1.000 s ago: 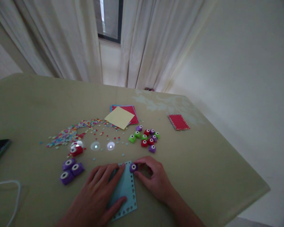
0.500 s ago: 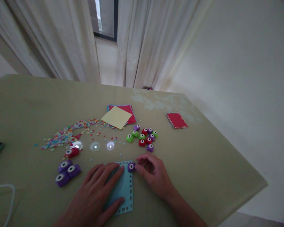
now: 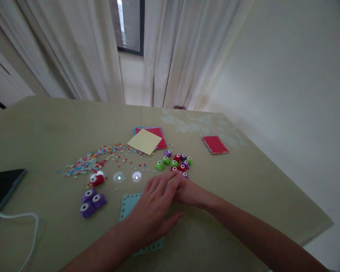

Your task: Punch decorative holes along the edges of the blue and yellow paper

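My left hand (image 3: 156,202) reaches across the light blue card (image 3: 128,201), fingers stretched out and thumb spread. The card has small punched holes along its edges; much of it is hidden under this hand and forearm. Beyond the card, my right hand (image 3: 188,192) meets the left fingertips, which cover its fingers. Whether it holds anything is hidden. Just past both hands lies a cluster of small craft punches, among them a green punch (image 3: 159,165), a red punch (image 3: 182,168) and a purple punch (image 3: 168,153). The nearest ones are partly covered by my fingers.
Larger purple punches (image 3: 87,209) and a red punch (image 3: 96,180) lie to the left, near clear round discs (image 3: 136,176). Behind are paper confetti (image 3: 86,164), a yellow sheet (image 3: 145,141) and a red card (image 3: 215,145). A dark device (image 3: 5,185) and white cable (image 3: 35,230) are at far left.
My left hand has moved right and forward, off the card's middle to my right hand. My right hand has moved slightly forward; the purple punch at the card's edge no longer shows there.
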### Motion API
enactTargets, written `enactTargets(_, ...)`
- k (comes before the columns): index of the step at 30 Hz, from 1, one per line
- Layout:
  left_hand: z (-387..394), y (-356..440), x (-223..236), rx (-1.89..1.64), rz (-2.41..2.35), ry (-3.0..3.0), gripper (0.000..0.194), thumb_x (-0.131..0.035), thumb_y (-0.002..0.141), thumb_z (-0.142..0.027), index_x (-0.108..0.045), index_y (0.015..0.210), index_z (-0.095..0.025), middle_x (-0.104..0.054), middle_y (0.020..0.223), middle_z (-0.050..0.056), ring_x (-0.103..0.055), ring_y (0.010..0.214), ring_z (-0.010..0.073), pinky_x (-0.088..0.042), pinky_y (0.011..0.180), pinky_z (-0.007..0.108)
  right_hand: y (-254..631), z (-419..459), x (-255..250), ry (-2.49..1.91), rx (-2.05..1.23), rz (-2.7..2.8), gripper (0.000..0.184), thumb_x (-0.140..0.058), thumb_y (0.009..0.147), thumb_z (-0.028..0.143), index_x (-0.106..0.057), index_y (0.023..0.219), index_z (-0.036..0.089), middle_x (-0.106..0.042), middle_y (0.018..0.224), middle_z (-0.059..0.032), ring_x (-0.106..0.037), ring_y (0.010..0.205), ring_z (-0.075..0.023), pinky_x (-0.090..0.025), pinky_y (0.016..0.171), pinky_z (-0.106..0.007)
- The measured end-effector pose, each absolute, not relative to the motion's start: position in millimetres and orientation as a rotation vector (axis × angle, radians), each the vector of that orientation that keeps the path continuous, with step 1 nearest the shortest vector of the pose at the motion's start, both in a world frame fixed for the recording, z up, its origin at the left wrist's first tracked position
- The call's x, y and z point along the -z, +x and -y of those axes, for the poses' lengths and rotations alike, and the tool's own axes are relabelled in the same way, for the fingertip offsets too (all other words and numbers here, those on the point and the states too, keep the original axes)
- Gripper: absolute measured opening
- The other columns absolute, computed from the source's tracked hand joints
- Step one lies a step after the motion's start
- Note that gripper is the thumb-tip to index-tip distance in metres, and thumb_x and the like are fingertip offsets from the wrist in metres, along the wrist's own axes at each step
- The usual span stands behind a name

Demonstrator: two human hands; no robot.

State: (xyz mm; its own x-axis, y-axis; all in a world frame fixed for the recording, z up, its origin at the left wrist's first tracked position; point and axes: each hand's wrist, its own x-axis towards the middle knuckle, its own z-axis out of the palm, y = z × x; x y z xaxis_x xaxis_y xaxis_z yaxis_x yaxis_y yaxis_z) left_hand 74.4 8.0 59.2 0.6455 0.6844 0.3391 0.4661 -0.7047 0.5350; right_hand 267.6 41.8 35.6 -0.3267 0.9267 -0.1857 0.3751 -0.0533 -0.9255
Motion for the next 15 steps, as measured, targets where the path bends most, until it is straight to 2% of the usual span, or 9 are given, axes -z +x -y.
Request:
enactTargets(2, -18, 95, -60, -0.757, -0.764, 2.473, 0.101, -0.08, 0.088, -0.017, -0.023, 0.172, -0.023, -0.043, 0.173, 0.015, -0.042, 0.157, 0.0347, -0.032, 0.13, 0.057, 253, -35, -20, -1.374, -1.22, 1.532, 0.043, -0.079, 0.077, 0.029, -0.08, 0.12, 0.026, -0.073, 0.119, -0.0104, -0.07, 0.12, -0.0345, -0.058, 0.103, -0.05)
enactTargets(3, -23, 105, -59, -0.753, -0.709, 2.484, 0.098, -0.079, 0.087, -0.015, -0.028, 0.17, -0.025, -0.048, 0.171, 0.012, -0.045, 0.155, 0.0331, -0.032, 0.131, 0.055, 243, -30, -12, -1.402, -1.141, 1.46, 0.055, -0.073, 0.081, 0.027, -0.073, 0.136, 0.029, -0.068, 0.131, -0.0105, -0.064, 0.135, -0.0342, -0.054, 0.112, -0.052)
enactTargets(6, -33, 124, -52, -0.755, -0.654, 2.477, 0.08, -0.079, 0.085, -0.015, -0.048, 0.158, -0.024, -0.064, 0.154, 0.01, -0.059, 0.14, 0.0305, -0.041, 0.124, 0.048, 213, -14, 9, -1.552, -0.464, 1.094, 0.071, -0.056, 0.087, 0.022, -0.053, 0.158, 0.029, -0.057, 0.143, -0.0106, -0.048, 0.154, -0.0364, -0.043, 0.121, -0.06)
enactTargets(10, -36, 129, -43, -0.777, -0.676, 2.438, 0.066, -0.08, 0.083, -0.018, -0.059, 0.145, -0.023, -0.07, 0.141, 0.011, -0.064, 0.13, 0.0316, -0.045, 0.118, 0.048, 203, -3, 18, -1.697, -0.243, 1.178, 0.061, -0.055, 0.088, 0.021, -0.056, 0.148, 0.03, -0.06, 0.129, -0.0103, -0.053, 0.145, -0.0403, -0.048, 0.117, -0.065)
enactTargets(15, -34, 123, -41, -0.783, -0.687, 2.407, 0.066, -0.08, 0.081, -0.017, -0.059, 0.143, -0.023, -0.069, 0.141, 0.011, -0.062, 0.131, 0.0307, -0.043, 0.12, 0.048, 235, 2, 8, -1.654, -0.318, 1.553, 0.055, -0.077, 0.077, 0.015, -0.068, 0.13, 0.028, -0.064, 0.112, -0.0115, -0.064, 0.12, -0.0421, -0.06, 0.101, -0.061)
